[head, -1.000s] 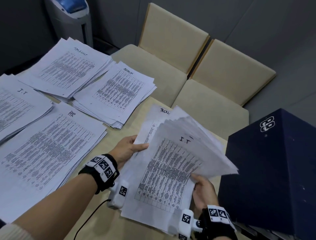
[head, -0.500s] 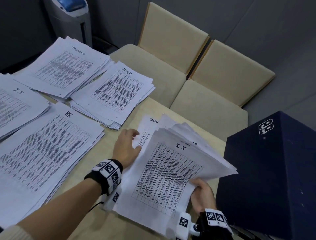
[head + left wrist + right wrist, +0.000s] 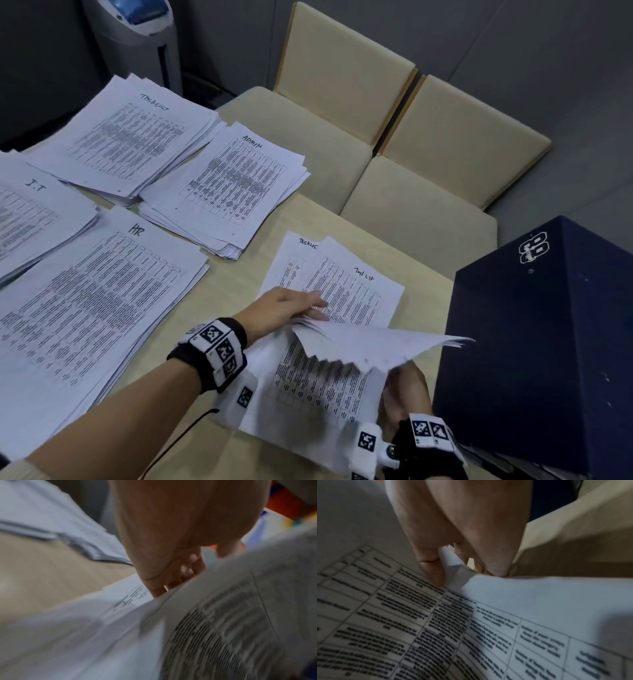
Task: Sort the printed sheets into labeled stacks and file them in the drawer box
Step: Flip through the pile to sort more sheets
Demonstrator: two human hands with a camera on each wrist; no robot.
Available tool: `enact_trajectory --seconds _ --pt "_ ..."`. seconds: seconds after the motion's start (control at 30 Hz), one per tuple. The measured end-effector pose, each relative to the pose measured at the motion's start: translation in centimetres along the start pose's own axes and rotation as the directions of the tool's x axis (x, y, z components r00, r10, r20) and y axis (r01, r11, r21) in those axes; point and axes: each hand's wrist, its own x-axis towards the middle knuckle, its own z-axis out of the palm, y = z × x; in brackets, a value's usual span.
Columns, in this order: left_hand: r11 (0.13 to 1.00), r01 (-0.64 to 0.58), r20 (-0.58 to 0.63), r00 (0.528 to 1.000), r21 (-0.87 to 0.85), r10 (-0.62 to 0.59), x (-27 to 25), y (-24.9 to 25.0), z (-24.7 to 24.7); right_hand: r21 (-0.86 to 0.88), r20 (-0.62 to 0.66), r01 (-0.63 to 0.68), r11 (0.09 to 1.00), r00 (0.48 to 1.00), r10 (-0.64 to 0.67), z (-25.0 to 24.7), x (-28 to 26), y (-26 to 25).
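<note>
On the near right part of the table, the unsorted sheets lie with their long axis running away from the person, two pages headed "Tasklist" showing on top. The right hand pinches a fanned bundle of sheets by its near corner, lifted off the unsorted pages and tipped toward the dark blue drawer box just beside it. The left hand lies with fingers straight, flat on the exposed page under the raised bundle, and is the nearer hand to it. The matching Tasklist stack sits well apart at far left, beyond the Admin stack, so the reach likely falls to the left arm.
</note>
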Motion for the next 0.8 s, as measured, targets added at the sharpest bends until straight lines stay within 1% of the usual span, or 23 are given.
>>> enact_trajectory --seconds 0.03,0.1,0.17,0.2,0.23,0.27,0.3,0.33,0.37,0.43,0.5,0.53,0.63,0.7,0.77,0.8 --pt "0.997 0.003 0.028 1.0 -0.077 -0.001 -0.1 0.1 -0.1 0.006 -0.022 -0.007 1.0 1.0 0.007 0.1 0.1 -0.1" --pt "0.993 -0.002 0.087 0.996 -0.118 0.012 -0.3 0.4 -0.5 0.011 -0.058 -0.046 0.999 0.997 0.047 -0.1 0.7 0.0" --pt "0.999 0.012 0.117 0.993 -0.048 -0.006 -0.1 0.4 -1.0 0.004 -0.055 -0.084 0.996 0.995 0.084 0.0 0.8 -0.3" --pt "0.997 0.0 0.107 0.994 0.082 -0.009 0.0 0.4 -1.2 -0.015 -0.05 -0.08 0.997 0.996 0.08 0.0 0.9 -0.5" --pt "0.967 -0.025 0.099 0.995 0.255 0.0 0.1 0.4 -1.1 -0.031 -0.028 -0.087 0.996 0.996 0.087 0.1 0.7 -0.7" --pt "0.904 -0.029 0.071 0.997 0.426 -0.001 0.2 0.3 -1.0 -0.04 -0.001 -0.09 0.995 0.996 0.091 0.0 0.9 -0.6" --pt "0.838 -0.021 0.04 0.999 0.545 0.0 0.4 0.1 -0.9 -0.045 0.03 -0.082 0.996 0.996 0.083 0.0 1.0 -0.7" --pt "0.808 -0.013 0.002 1.0 0.59 0.015 0.5 -0.3 -0.9 -0.051 0.044 -0.072 0.996 0.996 0.074 0.1 1.0 -0.8" --pt "0.797 -0.019 -0.035 0.998 0.603 0.05 0.7 -0.6 -0.8 -0.06 0.054 -0.048 0.997 0.997 0.052 0.0 1.2 -0.7" --pt "0.819 -0.052 -0.098 0.986 0.572 0.132 1.0 -1.1 -0.7 -0.072 0.091 -0.016 0.997 0.996 0.022 0.2 0.9 -0.8" --pt "0.851 -0.061 -0.161 0.973 0.521 0.168 1.0 -1.2 -0.6 -0.073 0.109 -0.001 0.997 0.994 0.009 0.4 0.2 -1.1" --pt "0.864 -0.054 -0.213 0.96 0.5 0.183 1.1 -1.3 -0.5 -0.071 0.112 0.001 0.997 0.994 0.007 0.2 0.2 -1.1" --pt "0.867 -0.029 -0.364 0.9 0.498 0.239 1.3 -1.2 -0.5 -0.057 0.096 0.016 0.998 0.995 -0.01 -0.3 0.5 -1.0" --pt "0.885 -0.013 -0.416 0.879 0.465 0.232 1.3 -1.2 -0.4 -0.027 0.09 0.017 1.0 0.996 -0.014 -0.6 0.7 -0.9" --pt "0.93 -0.032 -0.427 0.882 0.366 0.199 1.1 -0.8 -0.3 0.01 0.067 0.016 1.0 0.998 -0.017 -0.7 0.8 -0.8" --pt "0.956 -0.041 -0.418 0.893 0.289 0.165 1.0 -0.9 -0.3 0.036 0.05 0.011 0.999 0.999 -0.012 -0.9 0.9 -0.7"
